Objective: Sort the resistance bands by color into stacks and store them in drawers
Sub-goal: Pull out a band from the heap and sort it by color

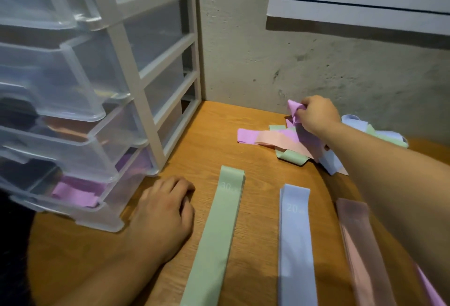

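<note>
My right grip pinches a bunched end of the purple band just above the mixed pile, so I should lift slowly, sliding it free of the bands tangled below, my left grip resting slack and empty on the bench.

The head camera looks down, close over the table, drawers left.

"30" on green band, "20" on blue band
</note>
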